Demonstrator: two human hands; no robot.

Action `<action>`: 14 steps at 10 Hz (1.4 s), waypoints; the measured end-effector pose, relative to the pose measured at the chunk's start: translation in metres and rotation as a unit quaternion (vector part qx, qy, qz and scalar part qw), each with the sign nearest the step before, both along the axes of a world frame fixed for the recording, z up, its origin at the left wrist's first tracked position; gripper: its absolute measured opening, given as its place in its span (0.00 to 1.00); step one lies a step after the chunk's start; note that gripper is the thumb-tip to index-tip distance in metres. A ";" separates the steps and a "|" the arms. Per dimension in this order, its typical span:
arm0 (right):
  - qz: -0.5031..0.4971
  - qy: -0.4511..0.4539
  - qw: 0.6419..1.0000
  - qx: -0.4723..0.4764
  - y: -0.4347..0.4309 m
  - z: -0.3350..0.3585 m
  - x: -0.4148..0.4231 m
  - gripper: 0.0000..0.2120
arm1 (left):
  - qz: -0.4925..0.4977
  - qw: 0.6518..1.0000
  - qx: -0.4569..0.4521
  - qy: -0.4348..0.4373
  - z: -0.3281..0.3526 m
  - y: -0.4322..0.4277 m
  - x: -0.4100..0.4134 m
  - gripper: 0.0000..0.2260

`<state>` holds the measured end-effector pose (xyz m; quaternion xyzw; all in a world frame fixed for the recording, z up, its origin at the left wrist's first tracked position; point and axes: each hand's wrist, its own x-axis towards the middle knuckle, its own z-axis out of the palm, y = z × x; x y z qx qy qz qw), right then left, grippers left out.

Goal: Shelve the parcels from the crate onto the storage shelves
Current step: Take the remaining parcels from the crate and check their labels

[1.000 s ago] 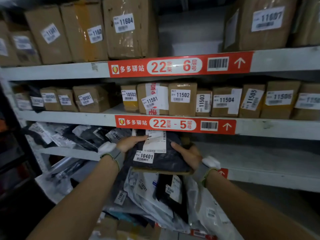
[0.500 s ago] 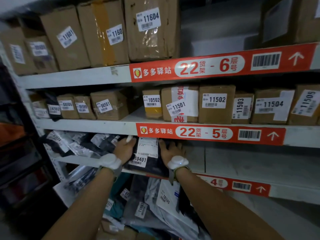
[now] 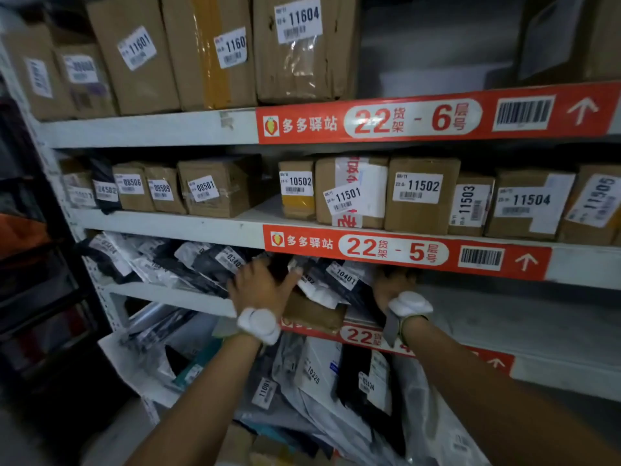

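Storage rack, red 22-5 label [image 3: 393, 250]: black 10401 parcel [image 3: 339, 284] now lies tilted on the shelf just below it, further in than 0.5 s ago. Left hand [image 3: 258, 289] presses its left edge, fingers straight, thumb splayed. Right hand [image 3: 393, 289] at its right edge; fingers in shadow, can't tell.

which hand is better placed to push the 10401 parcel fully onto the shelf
Probably the left hand: it lies flat against the 10401 parcel, next to the brown corner overhanging the shelf edge. The right hand is at the parcel's right side, its fingers hidden in shadow.
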<state>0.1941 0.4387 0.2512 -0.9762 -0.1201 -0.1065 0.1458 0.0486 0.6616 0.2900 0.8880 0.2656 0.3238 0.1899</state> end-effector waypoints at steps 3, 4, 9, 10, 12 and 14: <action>0.141 0.086 0.959 0.231 0.000 0.032 -0.049 0.32 | -0.126 0.862 -0.460 -0.171 -0.037 0.010 -0.029 0.28; 0.150 0.100 0.948 0.263 -0.004 0.027 -0.045 0.32 | -0.138 0.868 -0.427 -0.214 -0.015 -0.001 -0.020 0.25; 0.132 0.057 0.974 0.173 0.008 0.019 -0.045 0.37 | -0.080 0.980 -0.162 -0.086 -0.020 0.053 0.022 0.12; 0.140 0.069 0.975 0.156 0.008 0.017 -0.042 0.41 | -0.086 0.973 -0.183 -0.113 -0.015 0.050 0.016 0.07; 0.147 0.081 0.971 0.169 0.020 0.018 -0.036 0.47 | -0.183 0.919 -0.312 -0.156 -0.021 0.049 -0.013 0.08; 0.179 0.102 0.952 0.227 0.086 0.019 -0.038 0.40 | -0.234 0.927 -0.252 -0.147 -0.022 0.072 -0.007 0.10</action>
